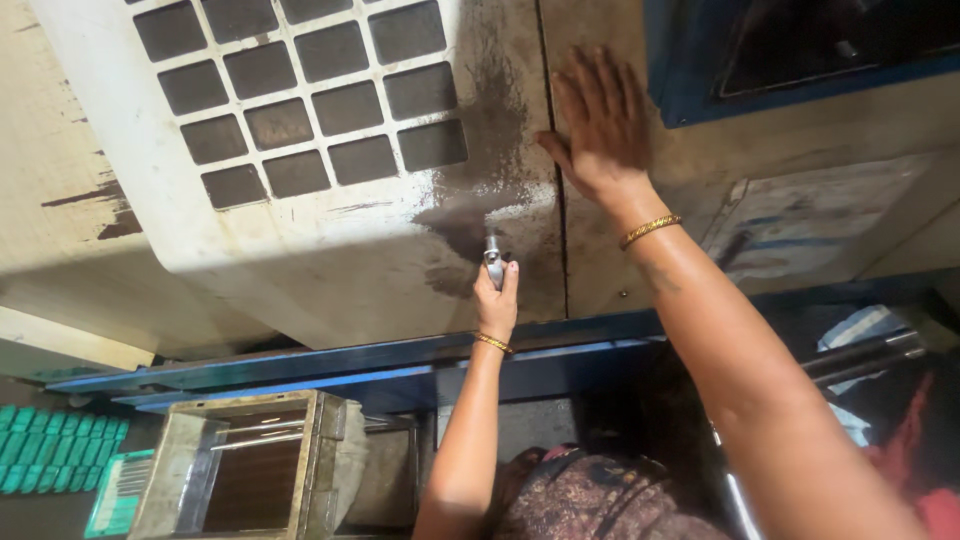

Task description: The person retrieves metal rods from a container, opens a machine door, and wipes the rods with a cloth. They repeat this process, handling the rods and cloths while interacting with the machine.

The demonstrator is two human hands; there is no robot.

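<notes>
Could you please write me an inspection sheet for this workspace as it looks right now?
Surface: cream machine door, grimy, with a dark oily smear around the handle and a grid of dark square panes above.
Job's things: small metal handle on the door, gripped from below.
Clutter: open metal box frame below; green ribbed tray at lower left.
Hands: left hand closed on the metal handle; right hand flat, fingers spread, on the neighbouring panel; gold bangle on each wrist.
Cables: nothing seen.
Surroundings: blue rail under the door; blue-framed window at upper right; worn sticker on the panel.
</notes>
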